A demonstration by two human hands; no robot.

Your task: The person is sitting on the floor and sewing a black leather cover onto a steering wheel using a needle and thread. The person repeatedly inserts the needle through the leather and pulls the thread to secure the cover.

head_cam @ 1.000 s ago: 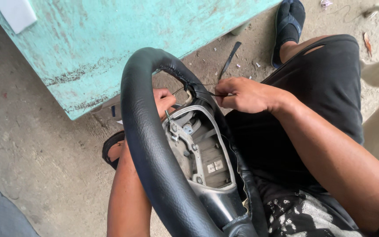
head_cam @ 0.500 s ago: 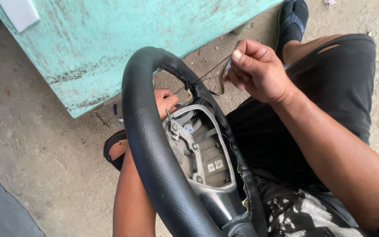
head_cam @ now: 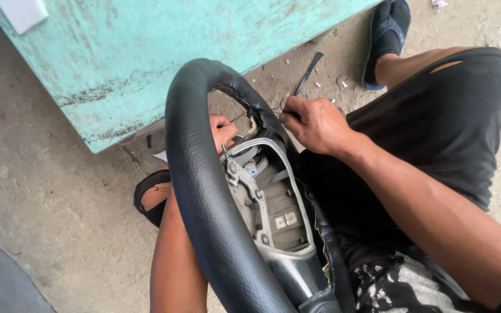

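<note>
Far out to the left of both hands there's bare concrete floor (head_cam: pixel 42 191), and above it, beyond the left hand, a worn turquoise painted panel (head_cam: pixel 146 64) slanting across the top. Just below the left forearm, a dark sandal (head_cam: pixel 149 194) sits on the ground, partly hidden by the arm.

Now the left hand (head_cam: pixel 222 130): it reaches up behind the rim, only the knuckles and fingertips showing through the opening. It looks pressed against the inner edge of the wheel, but whether it's gripping I cannot tell, since the rim covers most of it.

Between the two hands, standing nearly on edge, is the steering wheel (head_cam: pixel 195 174), wrapped in a black leather cover. Its grey metal hub (head_cam: pixel 268 203) faces the right arm, just below the right hand.

Right at the top of the wheel, a thin dark thread (head_cam: pixel 244 114) runs from the seam toward the right hand (head_cam: pixel 314 124). That hand is curled tight, fingertips pinched on the thread hard up against the stitched edge of the cover.

Beyond the right hand, a slim dark strip (head_cam: pixel 308 72) lies on the floor, and further right, a foot in a dark blue sandal (head_cam: pixel 387 37). Under the right forearm, black shorts (head_cam: pixel 436 133).
</note>
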